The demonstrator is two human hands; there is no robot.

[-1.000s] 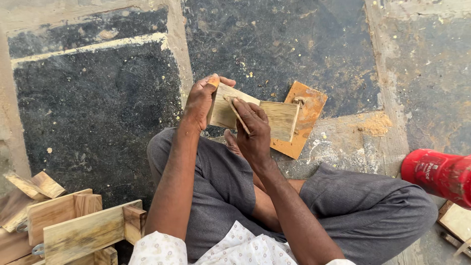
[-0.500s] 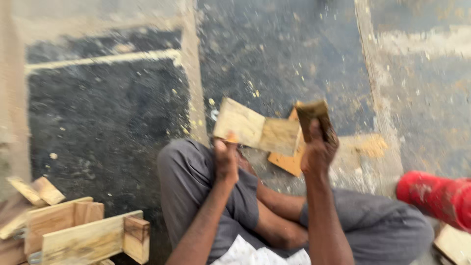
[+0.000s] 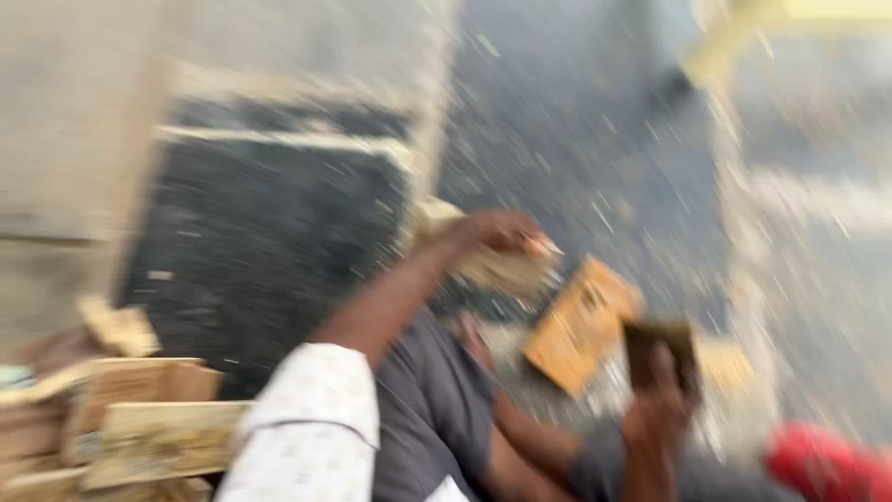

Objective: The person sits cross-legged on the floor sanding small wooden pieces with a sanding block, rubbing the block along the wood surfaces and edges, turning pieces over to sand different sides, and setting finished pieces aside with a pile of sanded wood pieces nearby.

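Note:
The whole view is motion-blurred. My left hand [image 3: 502, 232] is stretched forward over my knee and grips a pale wooden piece [image 3: 497, 268], held above the floor. Lower right, my right hand [image 3: 655, 414] is raised and closed around a small dark block [image 3: 662, 349]. Between the two hands an orange-brown flat board [image 3: 581, 321] lies on the floor. I sit on the ground in grey trousers [image 3: 432, 409].
A stack of pale wood offcuts [image 3: 121, 409] lies at the lower left. A red object [image 3: 827, 460] sits at the bottom right. The floor is dark speckled stone [image 3: 269, 242] with pale concrete bands [image 3: 84, 139]; something yellowish [image 3: 743, 37] shows at the top right.
The camera has swung and tilted, blurring everything. My hands have moved apart: the left keeps the pale wood, the right has dropped lower right with the dark block.

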